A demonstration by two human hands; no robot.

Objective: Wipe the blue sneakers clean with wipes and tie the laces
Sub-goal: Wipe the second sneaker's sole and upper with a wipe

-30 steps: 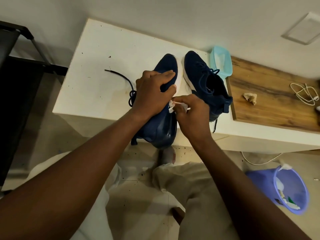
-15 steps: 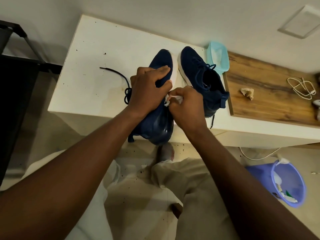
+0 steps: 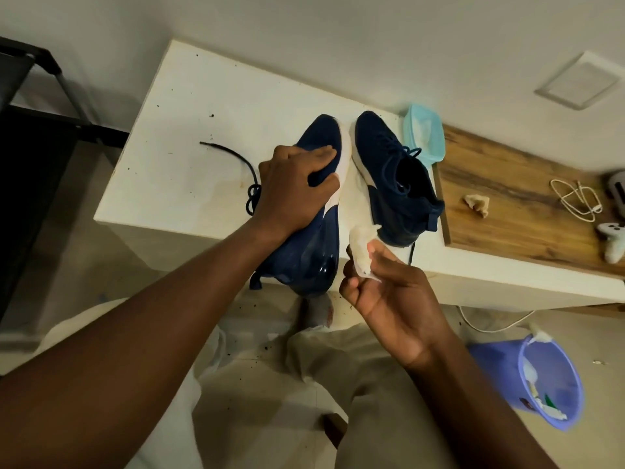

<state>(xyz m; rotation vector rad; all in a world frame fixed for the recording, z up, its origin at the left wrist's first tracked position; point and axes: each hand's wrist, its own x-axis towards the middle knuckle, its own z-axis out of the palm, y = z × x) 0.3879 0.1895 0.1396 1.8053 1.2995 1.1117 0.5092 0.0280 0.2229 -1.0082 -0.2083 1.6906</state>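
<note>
blue sneakers (image 3: 389, 170) on table, crumpled wipe (image 3: 362, 247)

The light is dim, warm and diffuse. It is brightest on the white worktop (image 3: 189, 137) and the pale wall (image 3: 338, 35), and falls off to near black at the rack (image 3: 30, 170) on the left, with a soft-edged shadow below the worktop's front edge. A small glossy highlight sits on the heel of the near sneaker (image 3: 314, 262). The wide lens bows straight edges toward the borders, the whole frame is soft and slightly smeared, and the right hand (image 3: 389, 299) with its wipe (image 3: 362, 245) is a little blurred.
</note>
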